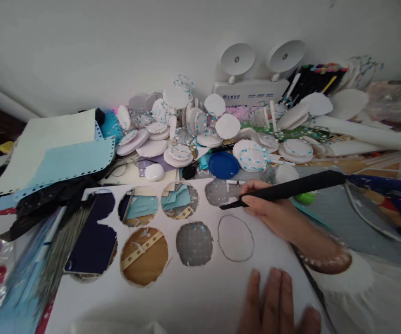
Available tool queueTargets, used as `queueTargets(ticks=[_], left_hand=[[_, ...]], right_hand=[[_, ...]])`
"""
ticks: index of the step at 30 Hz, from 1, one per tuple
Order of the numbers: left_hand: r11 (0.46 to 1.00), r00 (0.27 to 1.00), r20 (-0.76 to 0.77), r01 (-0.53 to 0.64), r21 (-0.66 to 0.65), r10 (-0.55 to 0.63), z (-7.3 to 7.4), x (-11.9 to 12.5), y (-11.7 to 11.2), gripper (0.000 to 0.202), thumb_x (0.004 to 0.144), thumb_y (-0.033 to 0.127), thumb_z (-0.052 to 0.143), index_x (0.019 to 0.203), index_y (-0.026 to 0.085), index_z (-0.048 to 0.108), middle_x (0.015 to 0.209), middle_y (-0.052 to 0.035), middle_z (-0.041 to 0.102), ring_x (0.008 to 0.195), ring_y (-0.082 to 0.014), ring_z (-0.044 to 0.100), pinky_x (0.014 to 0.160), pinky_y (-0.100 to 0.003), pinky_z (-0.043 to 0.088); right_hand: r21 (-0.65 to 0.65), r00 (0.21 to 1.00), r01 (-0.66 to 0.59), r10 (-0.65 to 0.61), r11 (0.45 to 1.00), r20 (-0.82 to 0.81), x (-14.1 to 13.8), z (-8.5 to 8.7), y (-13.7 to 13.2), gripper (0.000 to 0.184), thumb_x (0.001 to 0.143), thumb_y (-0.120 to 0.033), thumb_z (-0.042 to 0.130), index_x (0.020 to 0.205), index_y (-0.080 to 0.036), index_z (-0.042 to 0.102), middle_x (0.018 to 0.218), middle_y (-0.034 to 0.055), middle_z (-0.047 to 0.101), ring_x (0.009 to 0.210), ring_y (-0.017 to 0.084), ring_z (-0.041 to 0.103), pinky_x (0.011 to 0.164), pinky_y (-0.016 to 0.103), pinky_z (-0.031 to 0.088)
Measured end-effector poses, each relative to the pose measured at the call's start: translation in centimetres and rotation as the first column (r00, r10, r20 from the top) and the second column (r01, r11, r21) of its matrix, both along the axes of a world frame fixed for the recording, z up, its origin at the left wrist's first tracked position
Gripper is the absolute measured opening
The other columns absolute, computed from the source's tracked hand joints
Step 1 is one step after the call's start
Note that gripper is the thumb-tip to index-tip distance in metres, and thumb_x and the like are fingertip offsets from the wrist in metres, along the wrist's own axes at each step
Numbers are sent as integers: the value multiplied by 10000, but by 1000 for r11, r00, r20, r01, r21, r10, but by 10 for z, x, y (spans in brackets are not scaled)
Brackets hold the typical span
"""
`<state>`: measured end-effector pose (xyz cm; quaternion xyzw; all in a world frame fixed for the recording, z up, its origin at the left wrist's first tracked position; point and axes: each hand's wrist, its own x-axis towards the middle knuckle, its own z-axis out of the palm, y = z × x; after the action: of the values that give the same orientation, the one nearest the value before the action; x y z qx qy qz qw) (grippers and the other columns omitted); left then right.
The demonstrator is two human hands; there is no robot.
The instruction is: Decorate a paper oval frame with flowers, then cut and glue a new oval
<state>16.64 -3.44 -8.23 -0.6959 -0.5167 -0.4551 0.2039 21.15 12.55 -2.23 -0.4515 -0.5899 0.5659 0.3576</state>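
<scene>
A white foam sheet (193, 287) with several rough-edged round holes lies in front of me. My right hand (268, 208) is closed around a black craft knife (290, 183) with a thick handle. Its narrow dark tip is at the lower edge of the top right hole, just above a pencilled circle (235, 238) that is still solid. At the bottom of the view my left hand (273, 304) rests flat on the sheet, fingers stretched out and holding nothing. A dark blue phone (94, 236) shows through the left holes.
Behind the sheet are piled white foam discs (228, 126) with blue beads, and a blue lid (223, 165). A twin-head lamp (252, 93) stands against the wall. Paper sheets (50, 148) and thin wires (59, 250) lie left; a blue glue gun (388, 190) is right.
</scene>
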Motion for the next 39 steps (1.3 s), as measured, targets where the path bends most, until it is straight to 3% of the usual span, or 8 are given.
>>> queueTargets(ticks=[3, 6, 12, 18, 26, 31, 36, 39], left_hand=[[999, 999, 42, -28, 19, 27, 4, 2, 3, 263, 975, 157, 464, 763, 222, 605, 758, -23, 786, 855, -170, 744, 1147, -459, 363], [998, 997, 53, -60, -18, 60, 6, 4, 4, 322, 996, 175, 427, 744, 225, 621, 762, 1, 789, 846, -141, 740, 1160, -423, 354], [994, 988, 112, -107, -17, 108, 1, 11, 2, 355, 997, 176, 418, 721, 234, 634, 768, 7, 790, 863, -137, 739, 1137, -415, 388], [992, 985, 114, -126, -16, 127, -1, 14, 2, 375, 998, 188, 425, 702, 223, 651, 766, 14, 790, 851, -133, 740, 1134, -415, 393], [999, 998, -54, -31, 17, 32, -6, -2, -1, 211, 955, 267, 522, 817, 235, 679, 904, 12, 795, 990, -166, 722, 1105, -425, 432], [1000, 998, -48, -27, 8, 27, -7, -4, -3, 210, 959, 286, 526, 835, 231, 686, 926, 3, 794, 990, -172, 723, 1131, -439, 404], [1000, 999, -41, -6, 2, 6, -1, -4, 1, 193, 958, 255, 530, 813, 233, 655, 837, 7, 795, 931, -155, 732, 1130, -426, 398], [1000, 999, -20, -26, 11, 26, 3, -3, 3, 266, 983, 216, 475, 773, 225, 640, 811, 11, 793, 884, -147, 740, 1142, -419, 382]], right_hand=[[-43, 997, -1, -2, 999, -72, -1, -2, 5, 217, 743, -430, 702, 853, -251, 647, 582, -57, 466, 475, 115, 335, 438, 262, 306], [-39, 996, -14, 11, 999, -91, -4, -6, 6, 247, 793, -480, 693, 773, -236, 664, 617, -31, 517, 483, 111, 337, 453, 267, 342], [48, 997, -76, 76, 996, -13, -3, -8, 1, 314, 809, -533, 699, 889, -229, 706, 814, 26, 659, 718, 189, 578, 615, 293, 480], [111, 989, -140, 133, 984, 64, -1, 3, 0, 296, 832, -529, 662, 878, -238, 691, 854, 46, 694, 805, 241, 640, 711, 345, 534], [167, 978, -179, 156, 970, 142, -7, -5, -4, 255, 839, -490, 647, 934, -253, 662, 764, 40, 669, 699, 246, 623, 570, 343, 506], [190, 976, -196, 172, 962, 135, -11, -11, -10, 225, 838, -436, 674, 961, -249, 651, 814, 44, 679, 731, 243, 627, 601, 345, 513], [189, 991, -109, 92, 976, 95, -11, -9, -7, 225, 864, -464, 623, 918, -246, 637, 813, 40, 651, 737, 227, 591, 645, 348, 500], [161, 997, -44, 34, 986, 67, -9, -11, -3, 255, 918, -501, 533, 922, -261, 621, 722, 18, 594, 630, 204, 543, 549, 327, 453]])
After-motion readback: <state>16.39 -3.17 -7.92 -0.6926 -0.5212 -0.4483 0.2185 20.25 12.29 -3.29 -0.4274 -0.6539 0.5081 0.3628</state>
